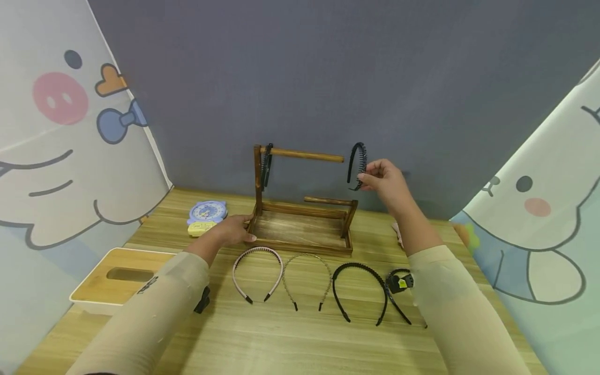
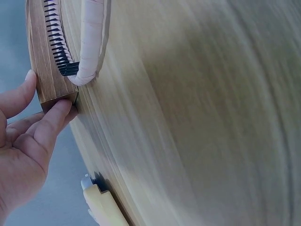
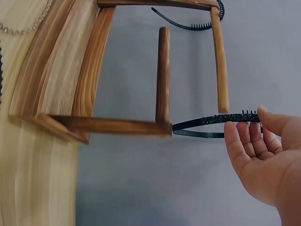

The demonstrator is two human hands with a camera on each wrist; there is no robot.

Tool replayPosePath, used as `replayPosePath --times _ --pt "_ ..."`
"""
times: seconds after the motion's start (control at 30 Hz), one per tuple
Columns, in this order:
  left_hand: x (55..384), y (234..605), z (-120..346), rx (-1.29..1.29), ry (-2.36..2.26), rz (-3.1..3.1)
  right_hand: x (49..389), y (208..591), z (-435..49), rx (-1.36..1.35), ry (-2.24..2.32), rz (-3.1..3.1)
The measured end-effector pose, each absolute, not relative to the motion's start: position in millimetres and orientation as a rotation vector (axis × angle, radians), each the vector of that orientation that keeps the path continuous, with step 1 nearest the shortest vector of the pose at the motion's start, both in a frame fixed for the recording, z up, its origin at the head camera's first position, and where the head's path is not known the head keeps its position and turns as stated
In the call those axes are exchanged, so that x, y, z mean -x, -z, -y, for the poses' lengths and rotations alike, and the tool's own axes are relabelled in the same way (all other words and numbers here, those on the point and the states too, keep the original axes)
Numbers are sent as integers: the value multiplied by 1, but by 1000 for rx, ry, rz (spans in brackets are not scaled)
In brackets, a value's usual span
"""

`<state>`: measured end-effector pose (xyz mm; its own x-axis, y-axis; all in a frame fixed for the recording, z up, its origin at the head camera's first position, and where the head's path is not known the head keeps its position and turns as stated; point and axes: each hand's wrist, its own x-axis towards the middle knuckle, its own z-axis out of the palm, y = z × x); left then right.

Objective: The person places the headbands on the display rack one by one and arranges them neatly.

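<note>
A wooden rack with two bars stands on the table. My left hand grips the left front corner of its base; in the left wrist view the thumb and fingers lie on different sides of the wood. My right hand pinches a black toothed headband, held up just off the free end of the upper bar. In the right wrist view that headband passes close by the bar's tip, apart from or touching it I cannot tell. Another black headband hangs at the upper bar's left end.
Before the rack lie a pink headband, a thin beaded headband, a black headband and a dark headband with a tag. At left are a blue-and-yellow scale-like toy and a wooden-lidded box.
</note>
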<state>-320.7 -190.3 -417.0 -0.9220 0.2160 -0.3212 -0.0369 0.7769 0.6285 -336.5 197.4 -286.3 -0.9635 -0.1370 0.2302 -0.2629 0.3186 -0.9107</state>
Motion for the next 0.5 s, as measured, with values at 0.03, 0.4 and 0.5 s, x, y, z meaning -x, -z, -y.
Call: replayPosePath --times 0.03,0.4,0.5 --pt "321 417 190 -137 -934 -2591 338 286 -194 -381 -1749 2453" --pt "321 418 190 -184 -920 -2615 348 289 -156 -340 -1723 2521" --pt "321 418 191 -187 -919 -2615 349 289 -146 -338 -1706 2534"
